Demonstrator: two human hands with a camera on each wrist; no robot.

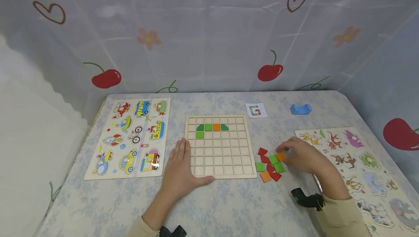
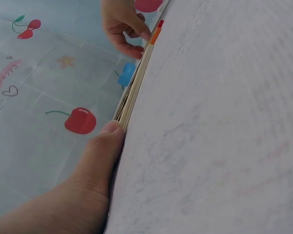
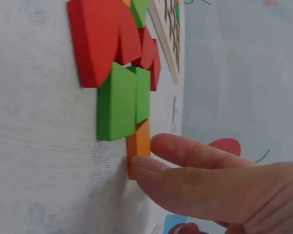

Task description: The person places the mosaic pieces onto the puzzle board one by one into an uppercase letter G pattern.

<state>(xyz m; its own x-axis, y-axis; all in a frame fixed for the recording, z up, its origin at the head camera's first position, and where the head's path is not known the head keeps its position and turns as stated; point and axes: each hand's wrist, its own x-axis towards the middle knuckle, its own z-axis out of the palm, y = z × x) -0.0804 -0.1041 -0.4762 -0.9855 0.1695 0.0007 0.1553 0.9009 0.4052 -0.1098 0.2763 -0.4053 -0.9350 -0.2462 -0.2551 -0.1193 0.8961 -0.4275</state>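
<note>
A wooden grid board (image 1: pixel 221 152) lies mid-table, with a short row of green and orange tiles near its top and a green square tile (image 1: pixel 199 134) below the row's left end. My left hand (image 1: pixel 179 168) lies along the board's lower left corner, fingers straight, thumb out along the front edge. To the right, my right hand (image 1: pixel 304 156) pinches an orange square tile (image 3: pixel 141 139) between thumb and index finger. That tile sits at the edge of a loose group of red pieces (image 1: pixel 263 151), green squares (image 1: pixel 260 167) and another orange square (image 1: pixel 266 176).
A vehicle puzzle board (image 1: pixel 124 146) lies at the left, an animal puzzle board (image 1: pixel 355 164) at the right. Behind the grid board are a small pattern card (image 1: pixel 256 110) and a blue block (image 1: pixel 300 109). A printed cloth (image 1: pixel 209 48) hangs behind the table.
</note>
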